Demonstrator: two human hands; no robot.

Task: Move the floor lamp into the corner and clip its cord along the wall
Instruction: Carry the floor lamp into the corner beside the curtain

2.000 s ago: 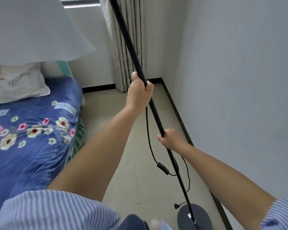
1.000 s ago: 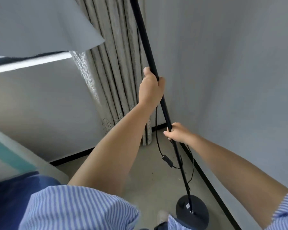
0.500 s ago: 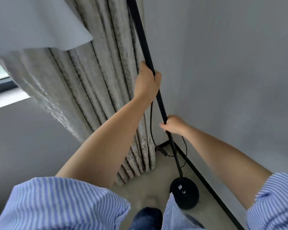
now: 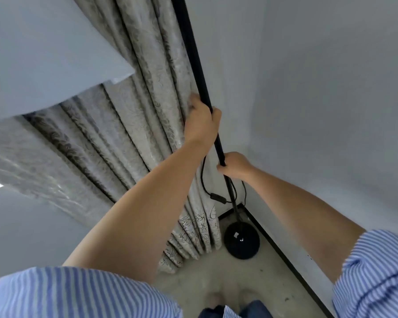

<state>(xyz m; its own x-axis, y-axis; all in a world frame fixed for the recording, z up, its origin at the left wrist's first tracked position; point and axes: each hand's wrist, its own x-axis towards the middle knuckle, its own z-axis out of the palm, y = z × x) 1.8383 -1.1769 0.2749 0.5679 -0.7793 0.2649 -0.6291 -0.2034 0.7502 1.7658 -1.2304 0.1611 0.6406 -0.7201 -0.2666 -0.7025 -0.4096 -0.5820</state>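
black floor lamp pole (image 4: 194,56) gripped by left hand (image 4: 201,122) and right hand (image 4: 236,165), base (image 4: 241,239) near the corner beside the curtain (image 4: 133,111); cord (image 4: 216,197) hangs loose, unclipped.

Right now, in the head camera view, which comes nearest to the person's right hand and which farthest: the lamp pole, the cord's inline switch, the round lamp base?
From the right hand:
1. Lamp pole, inside its grip, so touching.
2. Inline switch, hanging on the cord just below and to the left, beside the curtain.
3. Lamp base, down on the floor in the corner, farthest.
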